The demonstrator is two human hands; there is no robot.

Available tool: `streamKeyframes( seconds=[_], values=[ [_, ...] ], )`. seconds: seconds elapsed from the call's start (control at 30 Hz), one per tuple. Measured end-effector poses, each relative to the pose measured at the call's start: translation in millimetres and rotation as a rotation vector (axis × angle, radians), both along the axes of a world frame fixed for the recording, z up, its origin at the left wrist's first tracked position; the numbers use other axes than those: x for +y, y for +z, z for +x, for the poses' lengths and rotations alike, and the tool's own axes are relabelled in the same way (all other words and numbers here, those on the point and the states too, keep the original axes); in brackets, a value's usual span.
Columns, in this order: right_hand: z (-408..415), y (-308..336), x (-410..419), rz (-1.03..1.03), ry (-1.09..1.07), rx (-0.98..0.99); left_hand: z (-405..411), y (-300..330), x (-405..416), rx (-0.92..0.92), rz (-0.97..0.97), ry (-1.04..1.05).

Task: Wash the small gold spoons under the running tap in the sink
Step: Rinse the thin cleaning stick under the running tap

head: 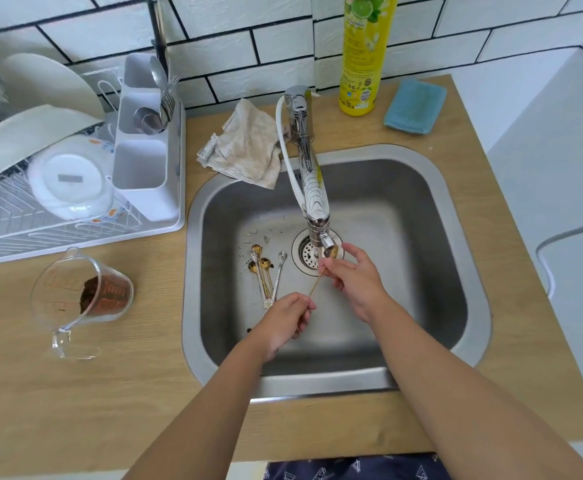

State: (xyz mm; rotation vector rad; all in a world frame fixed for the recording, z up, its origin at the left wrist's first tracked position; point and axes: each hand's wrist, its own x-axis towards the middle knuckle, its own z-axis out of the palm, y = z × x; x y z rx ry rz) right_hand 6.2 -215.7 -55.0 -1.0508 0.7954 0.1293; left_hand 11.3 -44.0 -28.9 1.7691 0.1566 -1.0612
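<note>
Gold spoon between both hands

A home kitchen: steel sink, white wall tiles, dish rack, dish soap bottle.

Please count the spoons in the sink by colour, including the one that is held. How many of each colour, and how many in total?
Gold spoons: 4, one held between the left hand and right hand under the tap, three lying on the sink floor.
Silver spoons: 1.
Total: 5, as far as the overlapping pile shows.
</note>
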Motion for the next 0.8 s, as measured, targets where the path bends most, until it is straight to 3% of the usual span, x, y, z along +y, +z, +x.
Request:
streamKeyframes(
  seconds=[0.2, 0.4, 0.47, 0.6, 0.73, 0.8],
  values=[
    [-11, -2, 19, -0.115, 0.341, -0.008, 2, -5, -1, 0.047, -0.062, 0.121],
    [-2, 0, 10, -0.139, 0.067, 0.024, 1, -9, -1, -0.029, -0.046, 0.053],
    [-2, 0, 11, -0.147, 0.095, 0.026, 0, -10, 1, -0.045, -0.019, 0.013],
    [-10, -3, 22, -0.162, 0.357, -0.020, 1, -11, 3, -0.064, 0.015, -0.020],
    [-6, 1, 16, -0.162, 0.132, -0.032, 1, -11, 2, 0.000, 0.067, 0.000],
    [-4, 3, 14, -0.200, 0.117, -0.019, 2, -10, 3, 0.071, 0.123, -0.011]
  ],
)
